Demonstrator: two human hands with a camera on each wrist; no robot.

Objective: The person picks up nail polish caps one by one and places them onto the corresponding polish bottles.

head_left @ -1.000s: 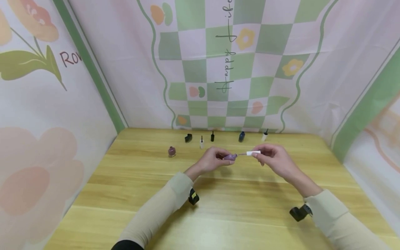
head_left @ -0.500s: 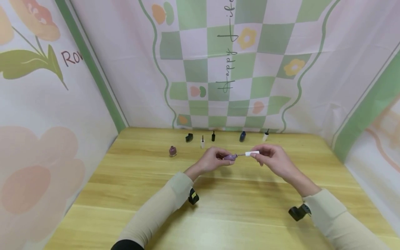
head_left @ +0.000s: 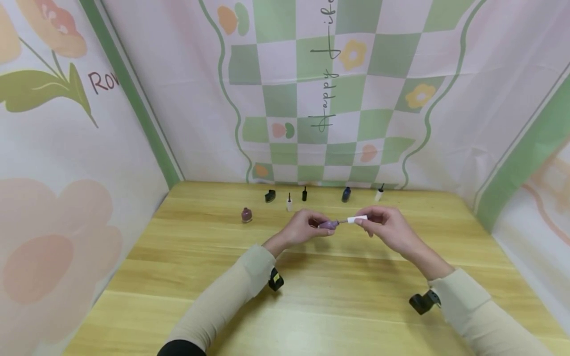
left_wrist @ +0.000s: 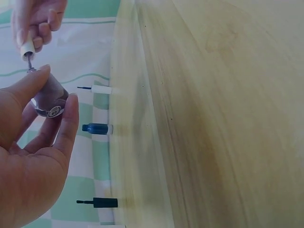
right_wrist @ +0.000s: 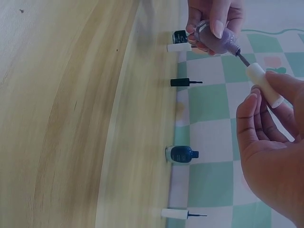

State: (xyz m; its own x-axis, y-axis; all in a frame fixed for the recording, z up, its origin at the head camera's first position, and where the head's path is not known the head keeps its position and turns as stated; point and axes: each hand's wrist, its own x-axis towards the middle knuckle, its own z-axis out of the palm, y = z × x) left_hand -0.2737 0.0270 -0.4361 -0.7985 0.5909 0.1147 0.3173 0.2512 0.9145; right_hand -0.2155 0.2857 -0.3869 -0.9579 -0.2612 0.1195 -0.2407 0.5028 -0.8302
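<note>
My left hand (head_left: 304, 228) grips a purple nail polish bottle (head_left: 328, 225) between thumb and fingers, tilted on its side with its neck toward the right. A white brush cap (head_left: 357, 219) is pinched in my right hand (head_left: 392, 228). In the right wrist view the brush stem (right_wrist: 243, 59) runs from the cap into the neck of the bottle (right_wrist: 216, 39), and part of the stem shows between them. The left wrist view shows the bottle's round base label (left_wrist: 55, 111) facing back toward the palm. Both hands are held above the wooden table.
Along the table's (head_left: 311, 306) back stand a dark bottle (head_left: 270, 196), a white brush cap (head_left: 289, 202), a black brush cap (head_left: 305, 194), a blue bottle (head_left: 346, 195) and another white brush cap (head_left: 379, 193). A mauve bottle (head_left: 247, 215) stands at left. A patterned curtain (head_left: 285, 89) hangs behind.
My right hand has moved slightly left with the white cap, so less of the brush stem shows outside the bottle. The left hand has stayed nearly still.
</note>
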